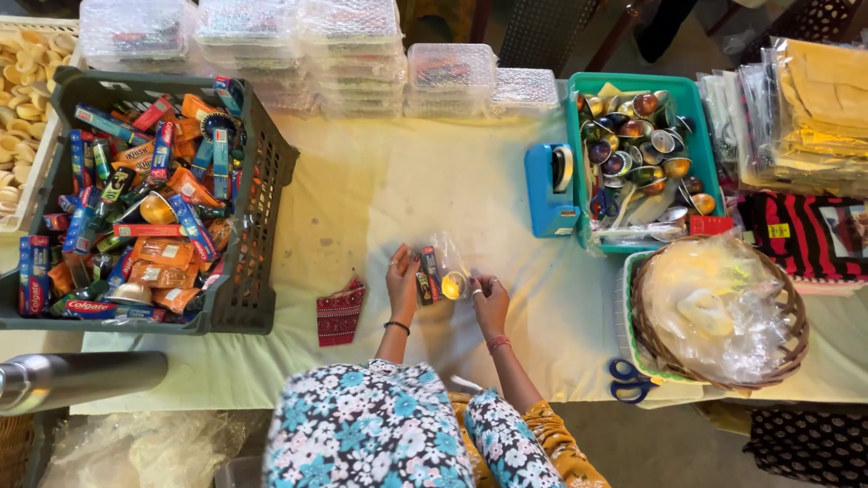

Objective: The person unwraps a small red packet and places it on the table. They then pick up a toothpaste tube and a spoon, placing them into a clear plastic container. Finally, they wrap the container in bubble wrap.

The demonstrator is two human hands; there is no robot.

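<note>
My left hand (402,276) and my right hand (489,296) hold a small clear plastic bag (445,264) between them, just above the white tablecloth (389,190). Inside the bag are a couple of small boxed packets (426,274) and a shiny round golden cup (453,286). The left fingers pinch the bag's left side by the packets. On the other side, the right fingers grip it beside the cup. A red patterned cloth pouch (341,312) lies on the cloth just left of my left hand.
A dark crate (262,199) of toothpaste boxes and orange packets stands at left. A teal basket (633,83) of shiny cups, a blue tape dispenser (550,192), a wicker basket (796,316) of plastic bags and blue scissors (630,380) are at right. Clear boxes (353,54) are stacked behind.
</note>
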